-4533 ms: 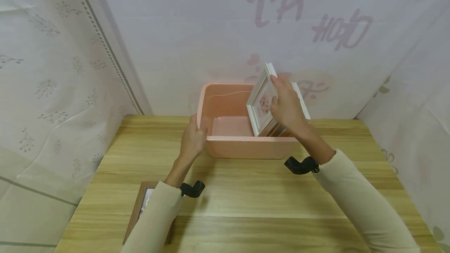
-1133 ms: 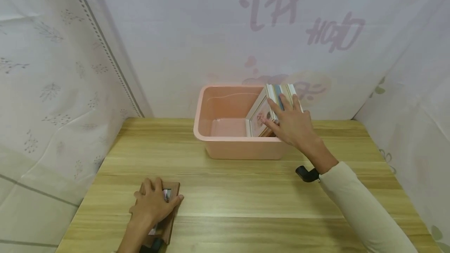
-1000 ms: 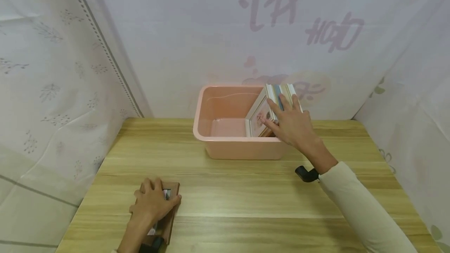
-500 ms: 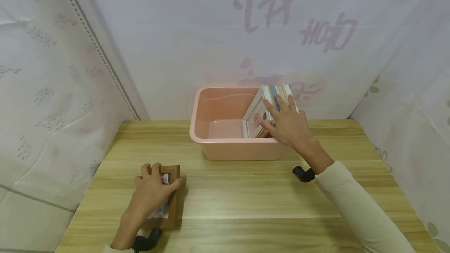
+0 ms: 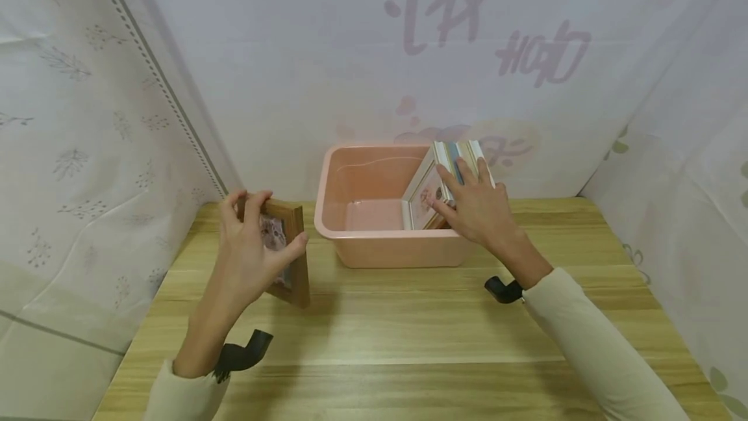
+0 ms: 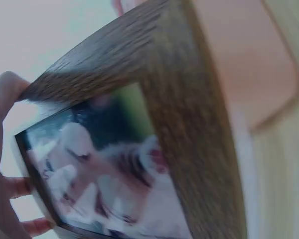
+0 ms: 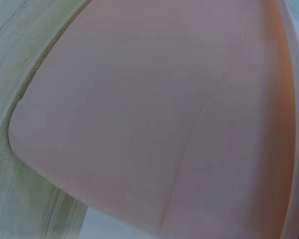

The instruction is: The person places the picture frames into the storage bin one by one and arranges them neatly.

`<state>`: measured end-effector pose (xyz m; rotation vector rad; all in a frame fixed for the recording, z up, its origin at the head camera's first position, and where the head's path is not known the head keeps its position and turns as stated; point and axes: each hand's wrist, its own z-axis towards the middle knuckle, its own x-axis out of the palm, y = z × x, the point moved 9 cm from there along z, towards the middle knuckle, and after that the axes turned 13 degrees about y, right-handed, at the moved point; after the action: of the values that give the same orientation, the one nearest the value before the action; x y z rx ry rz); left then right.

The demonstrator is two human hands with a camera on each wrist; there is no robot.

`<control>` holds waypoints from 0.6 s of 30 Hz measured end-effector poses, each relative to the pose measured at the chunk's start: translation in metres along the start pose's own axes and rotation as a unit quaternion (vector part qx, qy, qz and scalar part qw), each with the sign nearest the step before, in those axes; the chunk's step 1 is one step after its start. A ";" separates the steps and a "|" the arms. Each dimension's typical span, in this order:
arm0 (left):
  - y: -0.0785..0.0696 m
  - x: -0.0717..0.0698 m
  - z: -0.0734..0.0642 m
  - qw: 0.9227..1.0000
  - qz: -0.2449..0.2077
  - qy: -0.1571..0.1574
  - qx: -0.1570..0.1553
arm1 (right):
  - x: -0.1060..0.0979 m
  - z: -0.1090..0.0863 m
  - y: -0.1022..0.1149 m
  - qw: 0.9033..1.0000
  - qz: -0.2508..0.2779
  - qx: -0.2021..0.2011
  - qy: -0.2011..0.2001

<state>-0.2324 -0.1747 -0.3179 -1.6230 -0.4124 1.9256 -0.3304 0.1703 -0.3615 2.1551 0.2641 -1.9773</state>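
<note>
My left hand [image 5: 242,258] grips a brown wooden photo frame [image 5: 299,265] in the head view, thumb on the near side and fingers over the far side. The frame stands tilted upright, raised above the table to the left of a pink plastic basin [image 5: 403,250]. In the left wrist view the photo [image 6: 114,179] shows a cat. My right hand [image 5: 482,210] rests with spread fingers on the top edges of several picture frames [image 5: 451,151] leaning inside the basin's right end; its thumb touches the front one. The right wrist view holds the basin's outer wall [image 7: 129,109] and no hand.
The basin stands on a wood-grain table [image 5: 374,330] near its back edge. Behind it hangs a pale printed curtain [image 5: 292,70], with more patterned cloth [image 5: 76,167] at the left. The left part of the basin shows its bare floor.
My left hand left the basin's rim, took hold of the brown photo frame lying on the table, and lifted and tilted it toward the basin. My right hand stays on the leaning frames.
</note>
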 end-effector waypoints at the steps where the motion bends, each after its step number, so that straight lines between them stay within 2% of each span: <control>1: -0.006 -0.005 0.004 1.000 -0.005 -0.013 0.012 | 0.000 0.000 0.000 1.000 0.000 0.001 -0.003; 4: -0.025 -0.016 0.015 0.998 -0.015 -0.039 0.037 | -0.002 -0.002 0.001 1.000 -0.007 0.003 -0.023; 8: -0.050 -0.021 0.030 0.997 -0.020 -0.043 0.069 | -0.008 -0.007 0.001 0.997 -0.011 0.010 -0.075; 13: -0.078 -0.016 0.049 0.993 -0.022 -0.031 0.113 | -0.011 -0.014 -0.006 0.989 0.045 0.033 -0.137; 18: -0.095 -0.005 0.070 0.988 -0.005 -0.021 0.150 | -0.009 -0.020 -0.011 0.982 0.086 0.038 -0.165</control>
<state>-0.2776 -0.0938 -0.2444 -1.3853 -0.1374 1.9109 -0.3150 0.1866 -0.3510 1.7803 -0.0505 -2.2259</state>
